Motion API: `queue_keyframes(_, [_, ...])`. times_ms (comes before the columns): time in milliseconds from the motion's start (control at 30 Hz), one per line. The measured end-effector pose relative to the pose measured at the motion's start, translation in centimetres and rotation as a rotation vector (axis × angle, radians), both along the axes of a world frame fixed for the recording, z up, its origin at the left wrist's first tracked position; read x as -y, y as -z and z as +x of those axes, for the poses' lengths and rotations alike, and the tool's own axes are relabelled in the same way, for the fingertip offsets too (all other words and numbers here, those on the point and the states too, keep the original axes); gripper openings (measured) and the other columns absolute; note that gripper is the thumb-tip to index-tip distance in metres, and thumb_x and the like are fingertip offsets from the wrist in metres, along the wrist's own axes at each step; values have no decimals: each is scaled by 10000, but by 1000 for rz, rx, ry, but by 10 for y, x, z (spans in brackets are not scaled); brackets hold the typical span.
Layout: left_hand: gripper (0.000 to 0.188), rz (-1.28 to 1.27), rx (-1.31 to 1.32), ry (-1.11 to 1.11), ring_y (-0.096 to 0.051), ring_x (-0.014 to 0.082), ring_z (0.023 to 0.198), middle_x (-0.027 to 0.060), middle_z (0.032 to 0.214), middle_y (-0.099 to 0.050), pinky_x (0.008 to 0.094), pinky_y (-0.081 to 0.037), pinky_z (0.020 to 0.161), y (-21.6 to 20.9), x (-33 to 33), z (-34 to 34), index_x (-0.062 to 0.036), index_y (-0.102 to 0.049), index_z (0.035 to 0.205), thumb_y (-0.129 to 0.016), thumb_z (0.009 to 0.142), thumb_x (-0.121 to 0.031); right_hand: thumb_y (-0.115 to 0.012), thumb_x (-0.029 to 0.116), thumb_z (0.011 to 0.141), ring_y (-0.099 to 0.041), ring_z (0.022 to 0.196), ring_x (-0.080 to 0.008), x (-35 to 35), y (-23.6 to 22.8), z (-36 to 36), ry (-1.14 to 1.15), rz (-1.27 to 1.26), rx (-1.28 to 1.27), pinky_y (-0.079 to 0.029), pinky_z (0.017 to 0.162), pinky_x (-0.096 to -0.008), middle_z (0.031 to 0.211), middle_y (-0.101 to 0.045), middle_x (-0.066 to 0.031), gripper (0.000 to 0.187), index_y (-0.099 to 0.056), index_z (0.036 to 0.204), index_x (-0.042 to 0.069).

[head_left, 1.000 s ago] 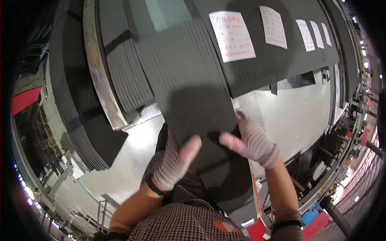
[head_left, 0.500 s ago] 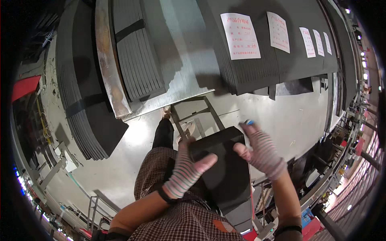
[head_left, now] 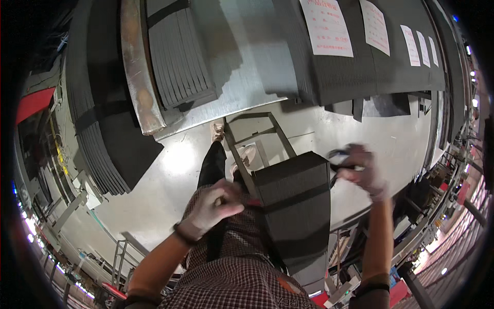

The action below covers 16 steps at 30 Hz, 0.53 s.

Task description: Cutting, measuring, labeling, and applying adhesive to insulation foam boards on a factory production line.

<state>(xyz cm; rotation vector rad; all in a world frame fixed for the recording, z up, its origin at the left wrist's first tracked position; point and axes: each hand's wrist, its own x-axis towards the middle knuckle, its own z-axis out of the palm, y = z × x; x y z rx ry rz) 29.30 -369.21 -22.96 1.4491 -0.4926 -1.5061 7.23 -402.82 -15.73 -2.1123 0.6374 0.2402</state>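
A stack of dark grey foam sheets (head_left: 298,226) lies in front of me on a metal frame cart (head_left: 257,136), with a dark band (head_left: 296,198) running across it. My left hand (head_left: 213,203), in a light glove, has its fingers curled at the band's left end; whether it grips the band is unclear. My right hand (head_left: 360,172), also gloved and blurred, is closed on a small dark piece at the stack's upper right corner, near the band's right end.
A long metal table (head_left: 231,98) ahead carries bundled dark sheets (head_left: 180,56) and a wide dark pile with white paper labels (head_left: 327,26). More strapped sheet stacks (head_left: 108,129) stand at the left. My legs and shoes (head_left: 218,131) are on the grey floor. Racks and rails line the right edge.
Both hands were pressed flat on a large dark sheet held up close. The sheet now lies on the stack, and my hands have moved apart to the stack's left and right sides.
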Motion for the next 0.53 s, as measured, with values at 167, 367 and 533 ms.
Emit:
queue_keyframes(167, [942,389,-592,-470,-508,295,1176,170,1300,-480,366,-403,1037,163,43,-50,-47,-414,1321,-907,551,-278,-842,290,708,-594,1060,-209,-42,32,25,271,299,211,-452,937,-335,1117,-638,-110,474,-649,1028,-1])
queue_keyframes(367, [580,-334,638,645,-532,342,1155,181,1198,-567,429,-362,1069,131,159,-87,-70,-557,1256,-718,771,-344,-790,620,591,-209,1381,-509,-164,-58,63,244,-378,-120,-146,1095,-669,1455,-270,-324,996,-451,1318,29])
queue_keyframes(533, [273,-279,243,69,-530,212,1230,157,1199,-607,407,-293,1130,198,73,-80,-81,-678,1041,-664,834,-257,-786,417,538,-222,1340,-550,-199,-37,84,225,-594,-320,-111,1086,-686,1443,-257,-345,1016,-354,1385,59])
